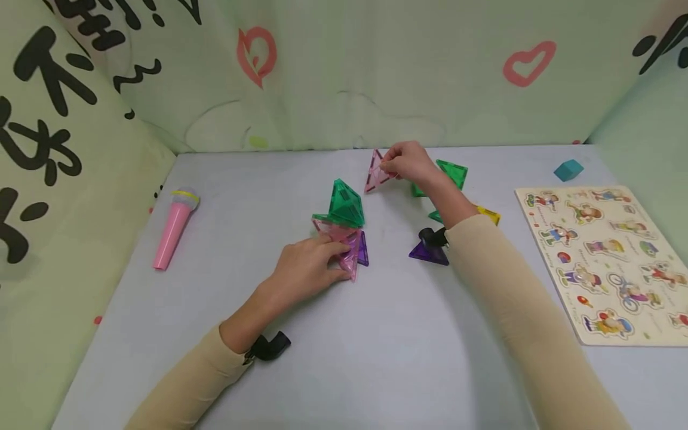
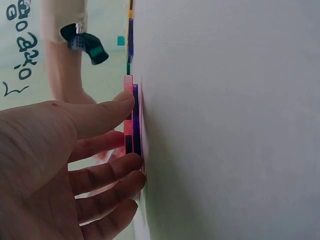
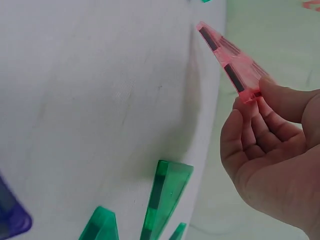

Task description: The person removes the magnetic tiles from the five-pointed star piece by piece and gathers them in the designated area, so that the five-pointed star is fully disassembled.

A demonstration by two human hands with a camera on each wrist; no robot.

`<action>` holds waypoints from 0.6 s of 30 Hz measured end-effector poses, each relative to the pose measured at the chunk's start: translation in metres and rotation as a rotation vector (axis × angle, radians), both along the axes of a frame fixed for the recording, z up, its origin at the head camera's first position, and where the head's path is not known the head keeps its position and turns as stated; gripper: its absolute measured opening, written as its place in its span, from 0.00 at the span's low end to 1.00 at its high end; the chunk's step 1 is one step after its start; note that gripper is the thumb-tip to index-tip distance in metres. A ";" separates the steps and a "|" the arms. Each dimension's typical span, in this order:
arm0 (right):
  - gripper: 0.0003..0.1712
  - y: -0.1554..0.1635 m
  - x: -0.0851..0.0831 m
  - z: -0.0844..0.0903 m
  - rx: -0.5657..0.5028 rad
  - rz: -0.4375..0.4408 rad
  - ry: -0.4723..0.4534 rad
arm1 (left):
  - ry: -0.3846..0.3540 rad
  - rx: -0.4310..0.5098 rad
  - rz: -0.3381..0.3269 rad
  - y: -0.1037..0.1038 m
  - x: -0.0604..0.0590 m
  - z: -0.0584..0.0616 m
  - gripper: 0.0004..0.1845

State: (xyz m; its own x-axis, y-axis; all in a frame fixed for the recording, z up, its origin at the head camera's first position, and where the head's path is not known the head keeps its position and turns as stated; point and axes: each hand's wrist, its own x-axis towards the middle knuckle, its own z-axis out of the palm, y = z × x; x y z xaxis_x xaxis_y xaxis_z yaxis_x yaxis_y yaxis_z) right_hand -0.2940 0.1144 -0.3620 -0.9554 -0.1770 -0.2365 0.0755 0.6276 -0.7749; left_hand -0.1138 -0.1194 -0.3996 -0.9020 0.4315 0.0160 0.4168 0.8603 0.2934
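Note:
My right hand (image 1: 412, 162) pinches a pink triangular magnetic tile (image 3: 225, 59) by one corner between thumb and fingers, held up near the back of the table. At the middle left, my left hand (image 1: 303, 267) holds a flat pink triangular tile (image 1: 352, 263) by its edges, thumb on one side and fingers on the other. Under that tile lies a purple tile (image 1: 364, 251), its edge showing in the left wrist view. Green triangular tiles (image 1: 346, 203) stand raised just beyond the left fingers, beside another pink tile (image 1: 322, 226).
Around the right forearm lie green tiles (image 1: 452, 172), a yellow tile (image 1: 490, 215) and a purple tile (image 1: 427, 254). A pink toy microphone (image 1: 174, 230) rests at left. To the right are a wooden picture puzzle board (image 1: 602, 209) and a teal block (image 1: 568, 170). Fabric walls (image 1: 376, 71) enclose the table.

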 end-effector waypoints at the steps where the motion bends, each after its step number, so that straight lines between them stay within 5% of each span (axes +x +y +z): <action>1: 0.13 -0.002 -0.004 -0.001 0.026 0.003 0.001 | 0.006 0.000 0.001 0.000 -0.001 0.000 0.29; 11: 0.13 -0.009 -0.014 -0.015 0.411 0.064 0.115 | -0.004 0.010 -0.014 0.005 0.000 -0.001 0.28; 18: 0.14 -0.014 -0.009 -0.017 0.492 0.137 0.151 | 0.006 0.005 -0.001 0.001 -0.001 -0.001 0.29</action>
State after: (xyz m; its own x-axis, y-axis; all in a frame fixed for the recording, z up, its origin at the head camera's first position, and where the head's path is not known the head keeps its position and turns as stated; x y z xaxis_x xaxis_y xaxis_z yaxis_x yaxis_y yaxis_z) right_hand -0.3033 0.1007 -0.3790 -0.9612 -0.2052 -0.1842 -0.1223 0.9161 -0.3819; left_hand -0.1147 -0.1182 -0.4001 -0.9015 0.4322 0.0238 0.4194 0.8586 0.2948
